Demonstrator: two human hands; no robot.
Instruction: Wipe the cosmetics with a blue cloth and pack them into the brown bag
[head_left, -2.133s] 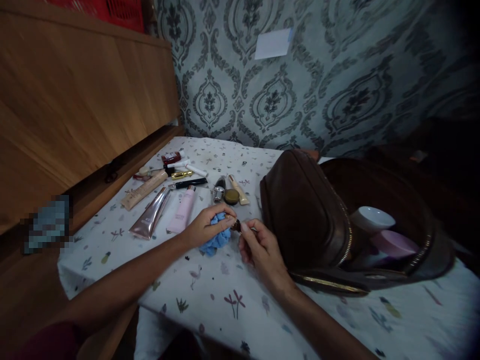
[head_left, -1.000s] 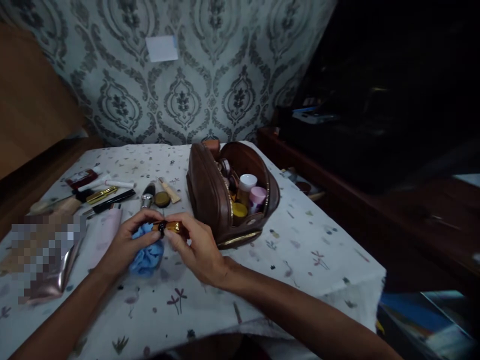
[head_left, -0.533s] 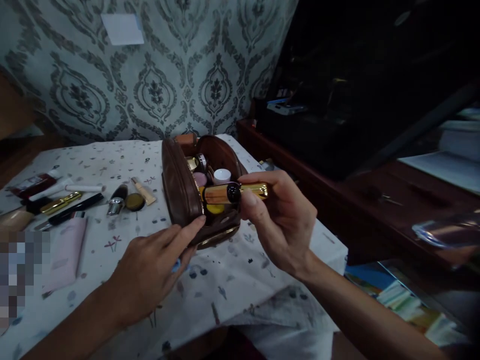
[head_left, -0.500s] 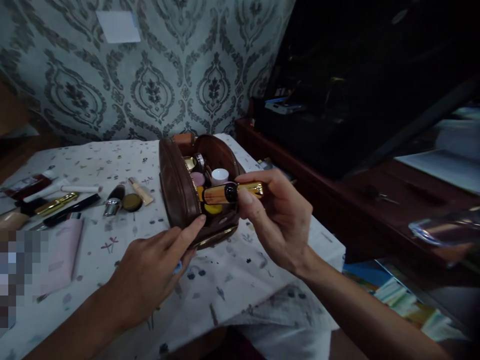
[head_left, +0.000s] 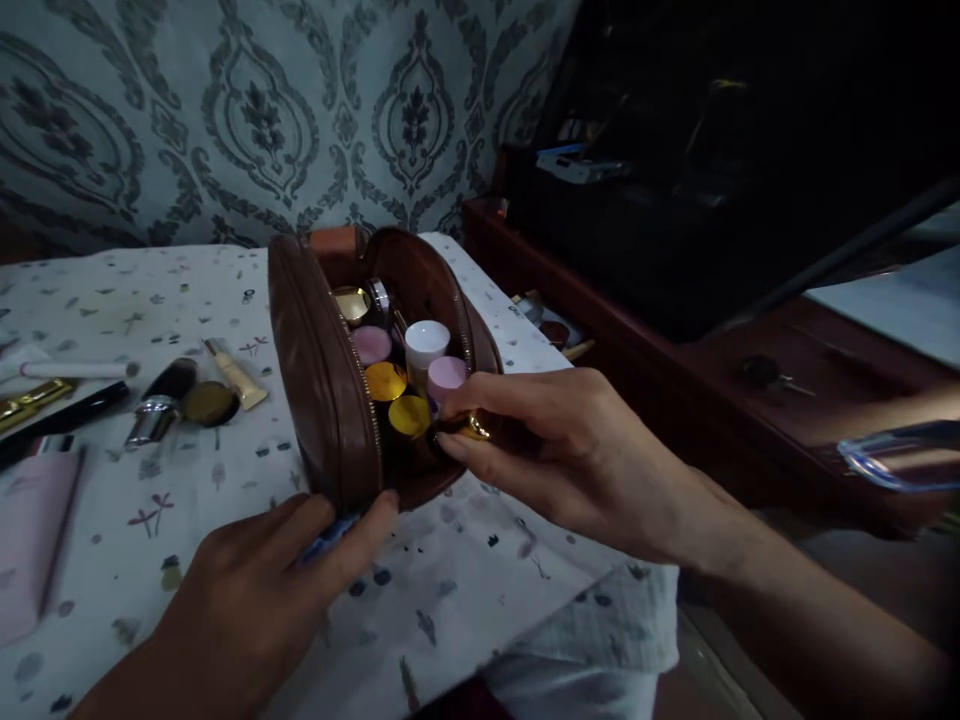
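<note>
A brown leather cosmetic bag (head_left: 315, 370) stands open on the flowered tablecloth (head_left: 465, 560), with several capped jars and bottles upright inside. My right hand (head_left: 555, 450) pinches a small gold bottle (head_left: 469, 428) with a dark cap at the bag's near opening, its lower end down among the jars. My left hand (head_left: 262, 580) lies flat on the cloth at the bag's near end, fingertips touching the bag, with a blue cloth (head_left: 326, 538) showing under the fingers.
Loose cosmetics lie left of the bag: a cream tube (head_left: 236, 372), a round dark compact (head_left: 210, 402), a silver-capped bottle (head_left: 157, 412), a pink tube (head_left: 30, 540). Patterned wall behind. A dark wooden ledge (head_left: 675, 340) runs right of the table edge.
My right hand has lowered the gold bottle from above the bag down into its opening. My left hand stays by the bag's end. The view has come closer and shifted right.
</note>
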